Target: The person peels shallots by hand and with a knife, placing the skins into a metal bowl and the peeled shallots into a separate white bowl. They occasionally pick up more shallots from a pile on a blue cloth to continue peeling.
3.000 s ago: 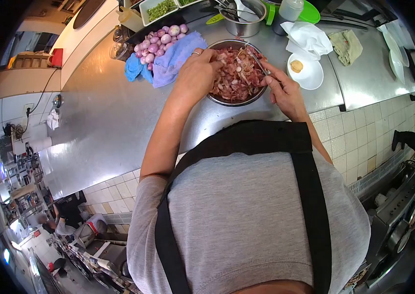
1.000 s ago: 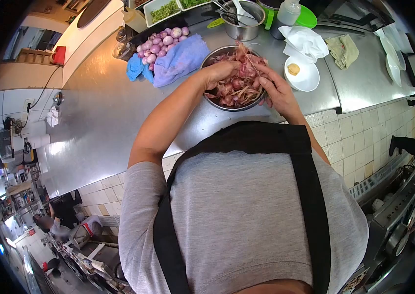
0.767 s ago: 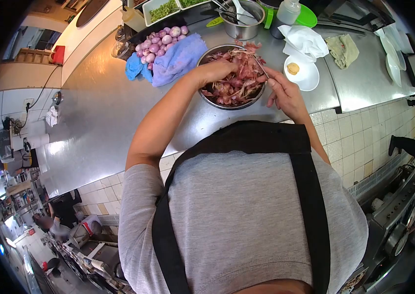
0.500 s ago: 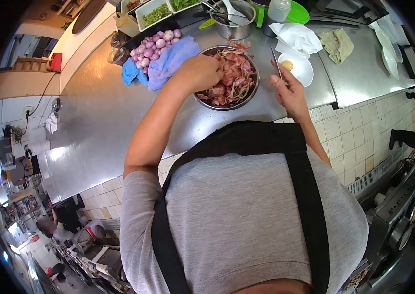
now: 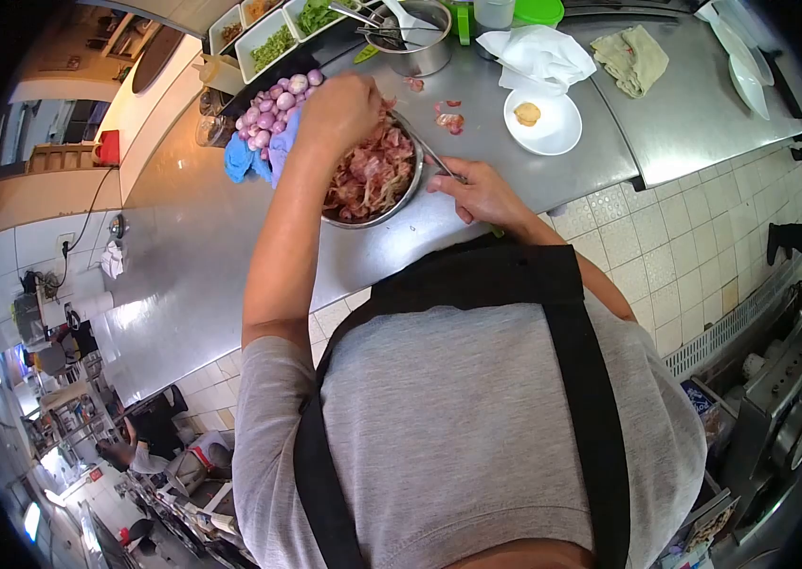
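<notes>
A steel bowl (image 5: pixel 408 194) full of reddish onion skins (image 5: pixel 373 171) sits on the metal counter. My left hand (image 5: pixel 339 116) is over the bowl's far left rim, its fingers curled. They point away from me, and what they hold, if anything, is hidden. My right hand (image 5: pixel 482 194) is closed around the handle of a knife (image 5: pixel 434 155), whose blade slants toward the bowl's right rim. A few loose skins (image 5: pixel 449 121) lie beyond the bowl. Peeled purple shallots (image 5: pixel 273 109) are piled at the left beside a lavender cloth (image 5: pixel 282 147), which my left arm partly covers.
A white bowl (image 5: pixel 567 128) with a pale yellowish lump stands to the right, crumpled white paper (image 5: pixel 543 57) behind it. Farther right lies a folded cloth (image 5: pixel 630 59). At the back are a steel pot (image 5: pixel 420 62) of utensils and trays of chopped greens (image 5: pixel 265 52).
The steel bowl has shifted left, exposing loose skins on the counter. My left hand has moved to its far rim. My right hand has brought the knife left, close to the bowl.
</notes>
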`<state>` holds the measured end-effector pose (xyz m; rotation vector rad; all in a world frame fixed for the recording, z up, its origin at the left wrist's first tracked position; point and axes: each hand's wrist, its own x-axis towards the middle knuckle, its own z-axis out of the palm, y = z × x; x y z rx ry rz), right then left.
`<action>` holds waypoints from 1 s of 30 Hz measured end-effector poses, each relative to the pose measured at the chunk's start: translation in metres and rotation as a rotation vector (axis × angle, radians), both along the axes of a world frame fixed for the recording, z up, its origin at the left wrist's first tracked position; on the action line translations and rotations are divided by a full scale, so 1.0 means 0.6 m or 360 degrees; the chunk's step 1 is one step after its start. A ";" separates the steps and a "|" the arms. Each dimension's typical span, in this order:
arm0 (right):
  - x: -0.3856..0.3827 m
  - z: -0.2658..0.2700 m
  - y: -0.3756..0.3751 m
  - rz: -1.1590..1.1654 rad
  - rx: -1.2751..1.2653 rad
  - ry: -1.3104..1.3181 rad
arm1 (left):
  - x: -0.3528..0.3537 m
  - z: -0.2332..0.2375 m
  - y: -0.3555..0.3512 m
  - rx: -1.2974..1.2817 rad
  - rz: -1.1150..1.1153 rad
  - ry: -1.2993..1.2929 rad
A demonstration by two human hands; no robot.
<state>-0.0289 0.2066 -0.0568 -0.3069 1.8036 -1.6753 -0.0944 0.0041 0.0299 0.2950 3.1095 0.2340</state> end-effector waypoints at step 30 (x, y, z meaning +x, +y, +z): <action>0.066 -0.006 0.187 -0.0661 -0.0322 -0.0033 | -0.029 -0.138 0.135 0.0455 -0.0332 -0.0415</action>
